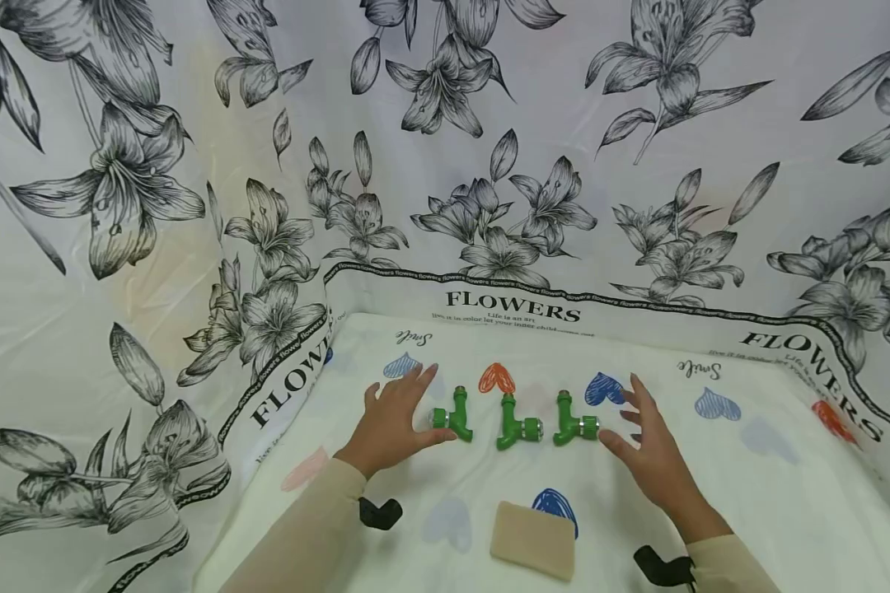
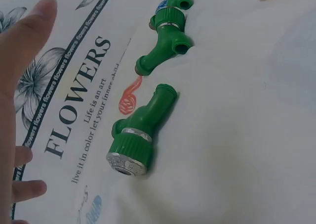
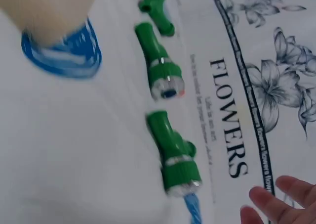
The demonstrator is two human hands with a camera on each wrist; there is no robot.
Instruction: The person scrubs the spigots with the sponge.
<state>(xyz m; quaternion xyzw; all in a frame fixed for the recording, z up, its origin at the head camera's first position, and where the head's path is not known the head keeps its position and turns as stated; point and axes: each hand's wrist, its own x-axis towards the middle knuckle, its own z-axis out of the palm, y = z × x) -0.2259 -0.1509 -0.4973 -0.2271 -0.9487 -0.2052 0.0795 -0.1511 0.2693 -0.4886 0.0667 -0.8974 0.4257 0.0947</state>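
Note:
Three green plastic taps with silver-banded knobs lie in a row on the white cloth: the left tap [image 1: 460, 416], the middle tap [image 1: 510, 428] and the right tap [image 1: 566, 422]. Beside the left one is my left hand [image 1: 393, 424], fingers spread and holding nothing. Its wrist view shows a gap between the fingers and that tap [image 2: 143, 130]. My right hand [image 1: 648, 449] hovers just right of the right tap, fingers apart and nothing in them. In the right wrist view, its fingertips [image 3: 264, 199] appear apart from that tap [image 3: 173, 157].
A tan rectangular block [image 1: 534, 539] lies on the cloth nearer to me, partly over a printed blue heart. Flower-printed fabric [image 1: 504, 222] rises behind and at the left. Black wrist straps [image 1: 381, 513] show at both wrists.

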